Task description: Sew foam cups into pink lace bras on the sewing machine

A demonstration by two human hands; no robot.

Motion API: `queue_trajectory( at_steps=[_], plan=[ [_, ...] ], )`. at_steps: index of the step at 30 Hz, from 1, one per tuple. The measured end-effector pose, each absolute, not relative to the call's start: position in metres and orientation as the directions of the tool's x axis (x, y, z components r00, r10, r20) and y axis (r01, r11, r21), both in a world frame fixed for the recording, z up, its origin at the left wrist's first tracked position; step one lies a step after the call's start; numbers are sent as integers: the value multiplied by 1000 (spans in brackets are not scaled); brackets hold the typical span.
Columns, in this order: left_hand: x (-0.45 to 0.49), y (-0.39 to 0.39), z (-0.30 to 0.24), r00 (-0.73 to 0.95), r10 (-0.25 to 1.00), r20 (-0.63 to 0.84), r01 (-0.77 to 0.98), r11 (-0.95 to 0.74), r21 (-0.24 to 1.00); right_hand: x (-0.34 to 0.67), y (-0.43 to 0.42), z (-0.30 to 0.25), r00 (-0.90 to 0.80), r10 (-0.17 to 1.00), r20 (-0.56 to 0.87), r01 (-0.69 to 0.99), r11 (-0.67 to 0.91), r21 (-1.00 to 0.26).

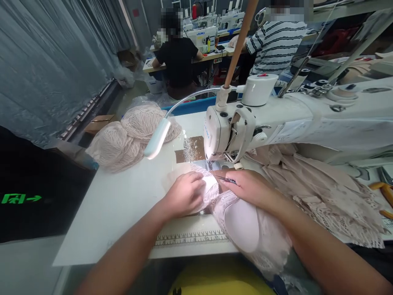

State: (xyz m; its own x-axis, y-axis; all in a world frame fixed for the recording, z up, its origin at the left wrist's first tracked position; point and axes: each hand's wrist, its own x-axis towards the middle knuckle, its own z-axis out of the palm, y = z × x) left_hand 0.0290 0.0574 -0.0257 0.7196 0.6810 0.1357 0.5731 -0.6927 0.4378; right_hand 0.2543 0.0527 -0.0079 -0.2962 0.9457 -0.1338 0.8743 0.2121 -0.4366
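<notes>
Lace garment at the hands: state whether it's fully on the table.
Partly off: the lace garment extends past the front edge of the table.

At the upper left of the frame we see a crinkled, grey-blue sheet curtain (61, 61), and at the lower left a glowing green exit sign (14, 198) on a black surface (30, 164). Left of centre we find a brown cardboard box (100, 123). At top centre we see a person in a black short-sleeved top (178, 61) at a pale counter (150, 66) bearing a white JUKI sewing machine (201, 37); at upper right, a person in a black-and-white striped shirt (279, 45).
</notes>
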Motion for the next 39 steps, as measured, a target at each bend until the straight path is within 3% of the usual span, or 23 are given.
queue_trajectory(
  at_steps=[5, 9, 15, 19, 39],
  plan=[
    [28, 73, -22, 741, 661, 121, 526, -682, 507, 251, 51, -25, -422, 903, 78, 763, 401, -507],
    [37, 81, -26, 707, 694, 136, 562, -668, 489, 246, 50, -33, -454, 890, 54, 790, 429, -438],
    [47, 93, -36, 752, 640, 158, 594, -762, 259, 246, 51, -34, -420, 904, 80, 798, 410, -442],
    [49, 104, -39, 793, 588, 160, 559, -807, 191, 244, 53, -36, -387, 921, 47, 819, 367, -441],
    [45, 113, -43, 769, 623, 141, 603, -781, 165, 245, 55, -44, -400, 915, 57, 833, 388, -395]
  ],
)
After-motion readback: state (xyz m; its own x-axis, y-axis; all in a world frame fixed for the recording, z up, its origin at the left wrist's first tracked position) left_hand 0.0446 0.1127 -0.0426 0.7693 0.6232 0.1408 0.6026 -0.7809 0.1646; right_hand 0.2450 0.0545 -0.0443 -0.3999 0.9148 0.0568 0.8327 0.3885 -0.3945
